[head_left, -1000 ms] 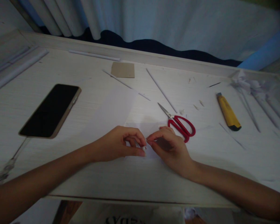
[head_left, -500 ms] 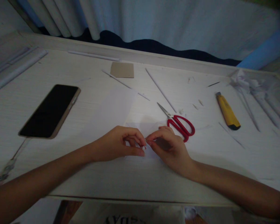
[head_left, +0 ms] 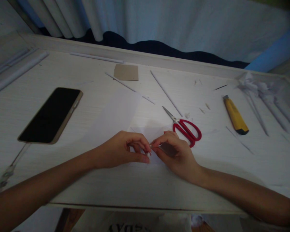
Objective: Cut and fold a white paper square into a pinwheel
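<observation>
The only lettering (head_left: pixel 129 228) in view stands on a pale cloth (head_left: pixel 164 222) below the near edge of the table (head_left: pixel 125 193) — a short row of large dark capitals, seemingly upside down and cut off by the bottom of the view. D, A and Y seem to be among them (the whole word cannot be read).
</observation>
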### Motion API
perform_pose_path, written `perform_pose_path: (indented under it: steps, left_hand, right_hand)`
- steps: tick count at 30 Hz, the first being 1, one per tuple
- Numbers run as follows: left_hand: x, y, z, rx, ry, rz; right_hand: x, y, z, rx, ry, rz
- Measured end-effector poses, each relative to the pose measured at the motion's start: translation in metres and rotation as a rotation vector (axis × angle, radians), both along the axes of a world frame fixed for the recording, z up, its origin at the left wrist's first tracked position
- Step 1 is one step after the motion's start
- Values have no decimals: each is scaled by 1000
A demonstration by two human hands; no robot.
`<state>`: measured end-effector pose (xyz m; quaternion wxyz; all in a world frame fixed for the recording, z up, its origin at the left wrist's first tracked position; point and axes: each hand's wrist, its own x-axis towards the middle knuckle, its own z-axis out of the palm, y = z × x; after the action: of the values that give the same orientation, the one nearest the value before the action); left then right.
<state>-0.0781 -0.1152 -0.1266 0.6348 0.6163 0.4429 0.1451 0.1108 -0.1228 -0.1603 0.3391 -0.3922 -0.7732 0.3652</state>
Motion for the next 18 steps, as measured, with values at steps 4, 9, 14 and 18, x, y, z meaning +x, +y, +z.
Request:
perform_pose_path:
  steps: [4,9,14,18]
  left_hand:
    - [0,0,0,0,-8,3]
    - [0,-1,-1,-4,-10,2]
    - [0,-1,-1,-1,-3,6]
    - [0,-2,-2,5,-2,9]
  right_hand:
    - [1,0,-1,-15,-2,-7]
    - [-1,0,-1,-28,5,-17]
    - [-1,-1,-1,-42,8,-17]
    - [0,-1,-1,-49,13,-16]
